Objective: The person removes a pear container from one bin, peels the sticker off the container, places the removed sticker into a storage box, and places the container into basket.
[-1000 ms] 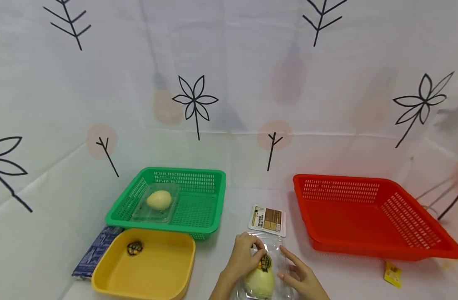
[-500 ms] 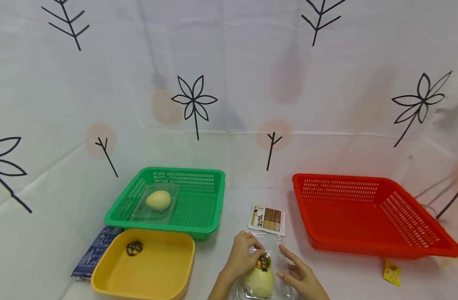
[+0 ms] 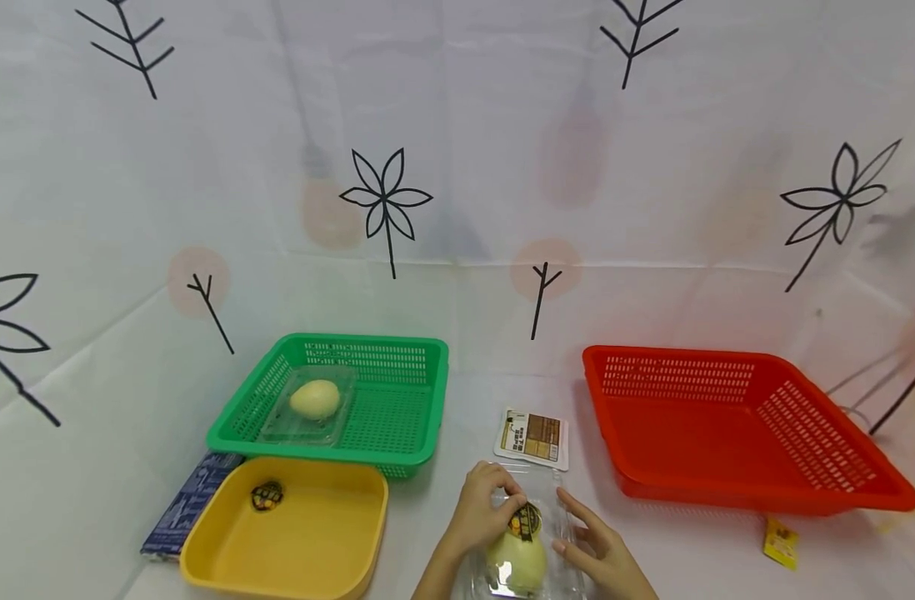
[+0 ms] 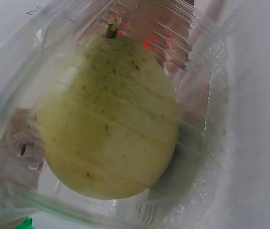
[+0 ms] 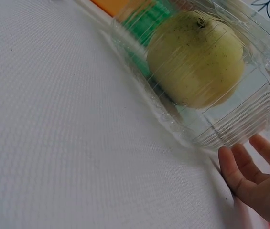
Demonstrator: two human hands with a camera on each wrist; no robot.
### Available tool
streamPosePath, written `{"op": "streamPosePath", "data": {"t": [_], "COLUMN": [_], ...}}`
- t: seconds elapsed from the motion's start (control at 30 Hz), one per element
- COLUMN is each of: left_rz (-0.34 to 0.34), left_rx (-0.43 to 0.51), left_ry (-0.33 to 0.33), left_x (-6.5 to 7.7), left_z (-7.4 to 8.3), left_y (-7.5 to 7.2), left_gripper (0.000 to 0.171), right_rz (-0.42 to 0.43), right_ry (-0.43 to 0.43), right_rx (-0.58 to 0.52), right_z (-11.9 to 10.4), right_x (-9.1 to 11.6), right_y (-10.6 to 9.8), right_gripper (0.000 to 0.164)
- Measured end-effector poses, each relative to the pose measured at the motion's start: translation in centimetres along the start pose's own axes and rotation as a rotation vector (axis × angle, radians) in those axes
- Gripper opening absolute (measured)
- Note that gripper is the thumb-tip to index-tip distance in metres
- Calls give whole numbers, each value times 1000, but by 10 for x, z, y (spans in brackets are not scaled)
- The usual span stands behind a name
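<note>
A pale green pear (image 3: 521, 560) with a short stem sits inside a clear plastic box (image 3: 536, 478) at the front centre. On the lid is a round black and yellow sticker (image 3: 528, 522). My left hand (image 3: 482, 510) lies over the left side of the box, thumb and forefinger pinching at the sticker's upper left edge. My right hand (image 3: 603, 546) has its fingers extended against the right side of the box. In the right wrist view, its fingertips (image 5: 225, 155) meet the ribbed wall. The left wrist view shows the pear (image 4: 108, 124) close up through the plastic.
Back left stands a green basket (image 3: 416, 454) with another boxed pear (image 3: 315, 400). A yellow tub (image 3: 307, 546) in front has a similar sticker (image 3: 267, 496) inside. A red basket (image 3: 682, 496) is at right, a flat white-and-brown packet (image 3: 534, 437) behind the box, a small yellow packet (image 3: 781, 543) front right.
The whole head view drifts slightly left and up. Both hands stay at the box, the left still at the sticker and the right against the side.
</note>
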State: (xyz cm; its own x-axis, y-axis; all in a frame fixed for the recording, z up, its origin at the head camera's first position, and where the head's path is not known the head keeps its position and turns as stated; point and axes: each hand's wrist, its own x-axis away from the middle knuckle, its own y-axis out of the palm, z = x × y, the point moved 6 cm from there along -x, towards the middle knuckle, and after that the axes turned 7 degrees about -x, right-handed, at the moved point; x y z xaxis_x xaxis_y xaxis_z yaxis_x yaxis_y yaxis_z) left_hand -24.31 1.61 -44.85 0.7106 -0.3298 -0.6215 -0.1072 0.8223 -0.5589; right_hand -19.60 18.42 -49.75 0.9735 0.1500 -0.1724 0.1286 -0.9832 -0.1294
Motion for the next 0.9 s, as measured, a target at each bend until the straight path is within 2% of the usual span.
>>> {"op": "streamPosePath", "data": {"t": [0.13, 0.33, 0.6, 0.77, 0.9], "left_rz": [-20, -57, -134, -144, -164], "left_rx": [69, 131, 204, 233, 273], "left_ry": [-25, -40, -119, -113, -130], "left_x": [0, 0, -1, -3, -6], "left_z": [-4, -4, -5, 8, 21], "left_y": [-1, -4, -3, -13, -24], "left_gripper": [9, 8, 7, 7, 7], "right_rz": [18, 1, 23, 33, -3], "right_ry": [32, 48, 57, 39, 43], "right_rx": [3, 1, 22, 7, -9], "right_z": [1, 1, 1, 1, 1], "right_x": [-1, -1, -1, -1, 0], "right_y": [0, 1, 1, 1, 2], "right_gripper": [61, 62, 61, 61, 61]}}
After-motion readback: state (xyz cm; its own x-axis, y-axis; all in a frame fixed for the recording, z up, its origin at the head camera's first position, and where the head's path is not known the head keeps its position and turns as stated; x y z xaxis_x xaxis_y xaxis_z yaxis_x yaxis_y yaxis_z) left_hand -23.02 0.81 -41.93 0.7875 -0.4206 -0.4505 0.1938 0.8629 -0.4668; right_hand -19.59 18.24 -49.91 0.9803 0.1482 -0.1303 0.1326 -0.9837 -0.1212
